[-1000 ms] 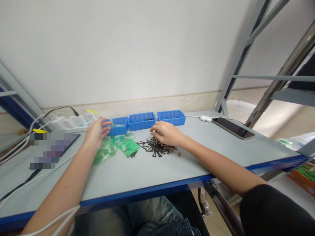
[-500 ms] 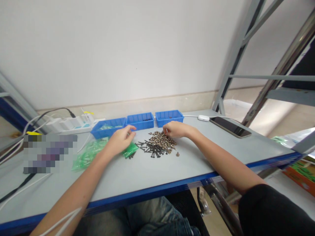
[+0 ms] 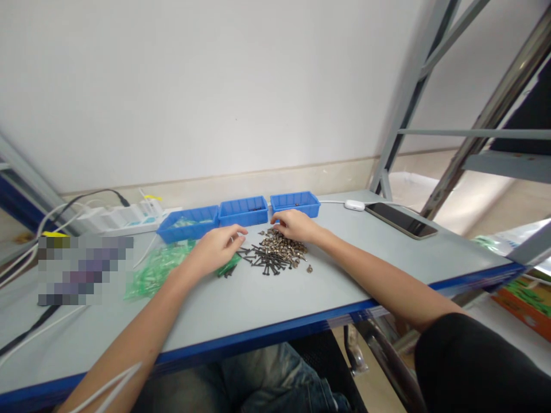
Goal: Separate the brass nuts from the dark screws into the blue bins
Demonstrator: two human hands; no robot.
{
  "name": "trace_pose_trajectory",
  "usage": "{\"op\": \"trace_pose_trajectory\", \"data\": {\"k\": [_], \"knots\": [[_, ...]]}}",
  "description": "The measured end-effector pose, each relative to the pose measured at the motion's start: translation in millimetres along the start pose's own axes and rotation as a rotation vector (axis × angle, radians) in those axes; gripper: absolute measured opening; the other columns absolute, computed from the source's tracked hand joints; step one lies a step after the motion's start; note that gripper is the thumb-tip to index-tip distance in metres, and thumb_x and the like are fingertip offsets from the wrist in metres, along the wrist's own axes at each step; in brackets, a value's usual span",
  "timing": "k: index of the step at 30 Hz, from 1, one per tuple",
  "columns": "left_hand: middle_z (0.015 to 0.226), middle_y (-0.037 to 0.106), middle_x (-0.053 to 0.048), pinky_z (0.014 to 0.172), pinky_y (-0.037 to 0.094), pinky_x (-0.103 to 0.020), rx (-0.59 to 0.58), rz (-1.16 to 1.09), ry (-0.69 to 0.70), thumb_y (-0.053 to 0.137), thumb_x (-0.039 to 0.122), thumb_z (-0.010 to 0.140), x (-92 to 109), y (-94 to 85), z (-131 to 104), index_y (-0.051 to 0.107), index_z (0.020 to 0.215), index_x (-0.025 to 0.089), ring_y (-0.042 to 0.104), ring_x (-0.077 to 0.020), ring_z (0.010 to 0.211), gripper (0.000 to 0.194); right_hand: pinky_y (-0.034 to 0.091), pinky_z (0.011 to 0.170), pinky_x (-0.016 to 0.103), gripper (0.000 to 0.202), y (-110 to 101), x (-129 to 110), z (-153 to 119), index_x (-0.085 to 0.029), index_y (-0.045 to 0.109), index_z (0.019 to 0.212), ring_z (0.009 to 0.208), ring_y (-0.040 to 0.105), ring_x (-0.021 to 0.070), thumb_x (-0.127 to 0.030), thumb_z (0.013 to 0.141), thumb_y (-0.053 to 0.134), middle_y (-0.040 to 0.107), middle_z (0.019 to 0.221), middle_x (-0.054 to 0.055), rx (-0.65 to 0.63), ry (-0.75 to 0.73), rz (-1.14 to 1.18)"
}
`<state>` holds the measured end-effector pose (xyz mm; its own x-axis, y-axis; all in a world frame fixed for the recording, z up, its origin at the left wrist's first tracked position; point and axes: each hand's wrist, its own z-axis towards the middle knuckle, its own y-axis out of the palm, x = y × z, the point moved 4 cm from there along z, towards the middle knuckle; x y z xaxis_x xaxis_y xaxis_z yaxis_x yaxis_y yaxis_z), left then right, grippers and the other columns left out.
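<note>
My left hand [image 3: 220,248] is above the left side of the pile, its thumb and fingers apart and nothing visible between them. Below it lies a small green plastic bag [image 3: 229,265], partly covered by the hand. My right hand [image 3: 296,225] is over the back of the heap of small silver-brown screws [image 3: 289,248], fingers curved downward and slightly apart. Long black screws [image 3: 267,262] spread in front and to the left of that heap. A larger green plastic bag [image 3: 157,269] rests left of my left hand, partly behind my forearm.
Three blue bins stand in a row at the back: the left bin [image 3: 170,234] with clear bags inside, the middle bin [image 3: 243,217] and the right bin [image 3: 312,207] with a few small parts. A phone [image 3: 402,220], a white case [image 3: 354,205] and a power strip [image 3: 114,221] lie on the table.
My right hand has shifted left along the back of the heap, and its fingers look less bunched. My left hand has moved slightly right, over more of the small green bag.
</note>
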<state>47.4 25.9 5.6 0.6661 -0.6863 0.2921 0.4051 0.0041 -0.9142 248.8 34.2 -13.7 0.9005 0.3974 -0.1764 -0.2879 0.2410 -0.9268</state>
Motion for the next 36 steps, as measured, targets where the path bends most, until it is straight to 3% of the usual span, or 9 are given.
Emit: {"op": "trace_pose_trajectory", "data": {"k": [5, 10, 16, 21, 29, 36], "knots": [[0.074, 0.064, -0.001, 0.062, 0.038, -0.025, -0.025, 0.025, 0.031, 0.037, 0.037, 0.086, 1, 4.1, 0, 0.060, 0.101, 0.020, 0.056, -0.0154, 0.066, 0.033, 0.034, 0.064, 0.025, 0.014, 9, -1, 3, -0.019, 0.065, 0.087, 0.076, 0.056, 0.0158, -0.020, 0.081, 0.052, 0.065, 0.086, 0.005, 0.001, -0.012, -0.014], [0.079, 0.066, -0.002, 0.062, 0.038, -0.025, -0.039, 0.063, 0.064, 0.037, 0.037, 0.087, -1, 8.0, 1, 0.059, 0.102, 0.020, 0.057, -0.0160, 0.069, 0.032, 0.034, 0.064, 0.024, 0.011, 2, -8, 1, -0.017, 0.063, 0.079, 0.071, 0.052, 0.0137, -0.013, 0.078, 0.052, 0.062, 0.079, 0.004, 0.071, -0.034, 0.070], [0.078, 0.064, -0.001, 0.063, 0.038, -0.024, -0.061, 0.028, 0.099, 0.041, 0.037, 0.086, 4, 6.8, -2, 0.056, 0.106, 0.021, 0.057, -0.0154, 0.069, 0.030, 0.037, 0.068, 0.024, 0.010, -10, -55, -16, -0.015, 0.059, 0.083, 0.073, 0.050, 0.0129, -0.013, 0.082, 0.049, 0.058, 0.077, 0.003, 0.249, -0.310, 0.216], [0.073, 0.060, -0.002, 0.061, 0.037, -0.023, -0.072, 0.087, 0.193, 0.045, 0.028, 0.082, 14, 7.8, -4, 0.055, 0.077, 0.017, 0.053, -0.0141, 0.065, 0.015, 0.038, 0.070, 0.025, 0.012, -7, -80, -27, -0.017, 0.056, 0.083, 0.077, 0.049, 0.0145, -0.017, 0.087, 0.045, 0.057, 0.078, 0.004, 0.278, -0.470, 0.218], [0.072, 0.060, -0.001, 0.061, 0.036, -0.023, -0.087, 0.107, 0.196, 0.042, 0.029, 0.084, 16, 8.6, -5, 0.055, 0.078, 0.018, 0.053, -0.0136, 0.065, 0.018, 0.039, 0.070, 0.025, 0.007, -4, -75, -27, -0.016, 0.055, 0.083, 0.075, 0.050, 0.0144, -0.017, 0.085, 0.048, 0.058, 0.078, 0.003, 0.270, -0.439, 0.241], [0.077, 0.063, -0.002, 0.063, 0.038, -0.023, -0.031, 0.076, 0.196, 0.043, 0.031, 0.084, 12, 2.3, -4, 0.058, 0.084, 0.019, 0.055, -0.0139, 0.068, 0.020, 0.039, 0.069, 0.026, 0.010, -5, -73, -25, -0.016, 0.056, 0.089, 0.076, 0.050, 0.0143, -0.016, 0.085, 0.047, 0.058, 0.081, 0.004, 0.295, -0.365, 0.258]]}}
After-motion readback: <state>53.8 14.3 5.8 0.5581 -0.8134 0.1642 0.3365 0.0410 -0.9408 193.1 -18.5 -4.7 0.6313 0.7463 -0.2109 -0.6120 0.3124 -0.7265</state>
